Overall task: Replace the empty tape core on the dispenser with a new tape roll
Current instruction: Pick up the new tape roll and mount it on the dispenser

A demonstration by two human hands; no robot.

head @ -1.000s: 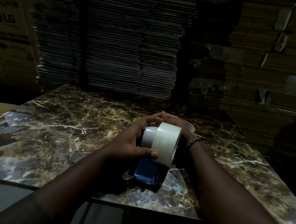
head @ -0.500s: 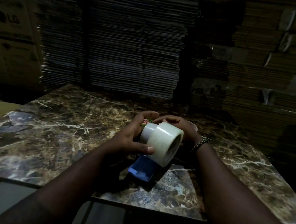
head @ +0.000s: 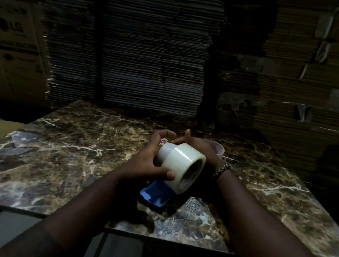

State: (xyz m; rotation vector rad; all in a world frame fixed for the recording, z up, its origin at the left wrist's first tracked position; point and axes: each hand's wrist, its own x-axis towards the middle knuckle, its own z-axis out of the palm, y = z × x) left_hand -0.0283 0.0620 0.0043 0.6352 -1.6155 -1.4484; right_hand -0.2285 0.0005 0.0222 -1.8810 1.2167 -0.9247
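Observation:
A fat roll of clear tape [head: 182, 165] sits partly over a narrower pale hub or core [head: 165, 151] on a blue tape dispenser [head: 155, 194], above the marble table [head: 53, 152]. My left hand [head: 148, 164] grips the roll's left side, thumb on its near face. My right hand [head: 200, 148] is behind the roll, fingers at its far top edge; its hold is mostly hidden. The roll's open brown core faces right and toward me. A red and green label [head: 163, 141] shows between my fingers.
A clear plastic cup [head: 216, 148] stands just behind my right wrist. Tall stacks of flattened cardboard [head: 142, 49] wall the table's far edge. A printed carton [head: 13, 47] leans at far left. The table's near edge runs below my forearms.
The roll and dispenser have tilted: the roll's open core now faces more to the right and toward me, and the blue handle swung left. Both hands stayed on the roll.

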